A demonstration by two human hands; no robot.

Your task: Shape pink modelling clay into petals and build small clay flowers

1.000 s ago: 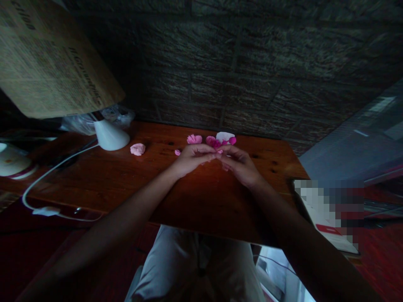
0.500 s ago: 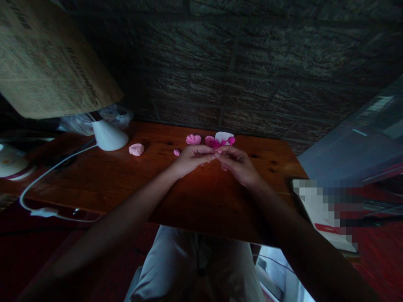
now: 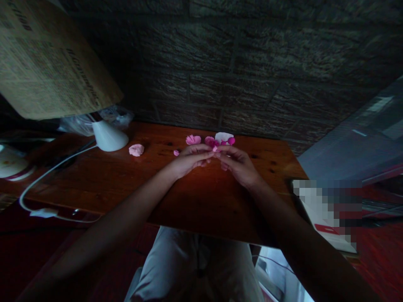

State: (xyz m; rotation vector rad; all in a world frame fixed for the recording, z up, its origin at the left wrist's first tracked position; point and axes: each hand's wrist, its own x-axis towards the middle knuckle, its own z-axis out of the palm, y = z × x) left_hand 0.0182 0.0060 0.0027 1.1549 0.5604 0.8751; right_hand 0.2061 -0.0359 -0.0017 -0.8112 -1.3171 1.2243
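Between the fingertips of both hands is a small pink piece (image 3: 215,149), soft-looking like modelling clay. My left hand (image 3: 192,160) pinches it from the left. From the other side my right hand (image 3: 237,162) closes thumb and forefinger on it. Just beyond the fingers lie a pink ruffled flower shape (image 3: 193,139), a darker pink piece (image 3: 210,141) and a white piece (image 3: 224,136). A magenta blob (image 3: 231,141) rests against the white piece. Left of my hands sit a tiny pink bit (image 3: 176,153) and a pale pink lump (image 3: 136,149).
A lamp with a newsprint shade (image 3: 59,63) and white base (image 3: 110,136) stands at the left of the wooden table (image 3: 195,205). Its white cord (image 3: 47,176) loops over the front edge. A cup (image 3: 12,163) is at far left. A dark brick wall (image 3: 204,96) bounds the back.
My fingertips have shifted slightly around the small pink piece, which now shows more above them. The things on the table stay in place.
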